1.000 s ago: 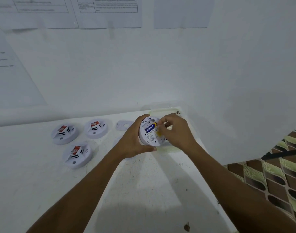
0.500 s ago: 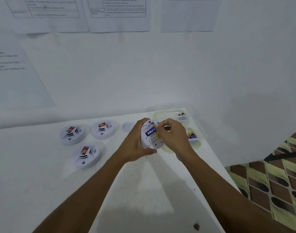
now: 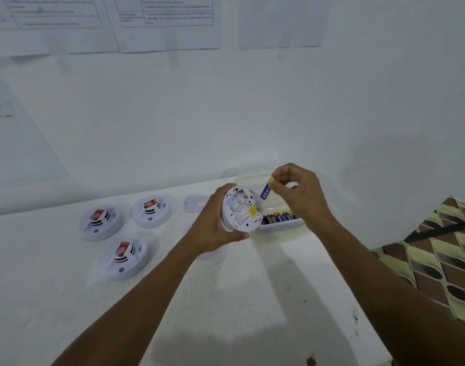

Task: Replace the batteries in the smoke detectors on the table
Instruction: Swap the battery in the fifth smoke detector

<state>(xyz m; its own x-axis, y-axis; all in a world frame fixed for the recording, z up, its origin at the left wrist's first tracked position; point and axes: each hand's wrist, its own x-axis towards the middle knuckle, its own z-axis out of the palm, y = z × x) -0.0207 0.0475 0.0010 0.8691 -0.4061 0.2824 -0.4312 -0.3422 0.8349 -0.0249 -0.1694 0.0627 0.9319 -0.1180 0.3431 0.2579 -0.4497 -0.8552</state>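
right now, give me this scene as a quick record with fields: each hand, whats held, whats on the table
left: left hand holds a smoke detector, back side toward the camera
right: right hand pinches a blue battery by the detector's upper edge
box: clear container behind the hands, spare batteries inside
on table: three other detectors at left, small white plate beside them
surface: white table

Nothing legible: print on the white paper sheets (image 3: 168,22), the round white smoke detector (image 3: 239,211) label and the blue-and-yellow battery (image 3: 266,190) wrap all too blurred to read.
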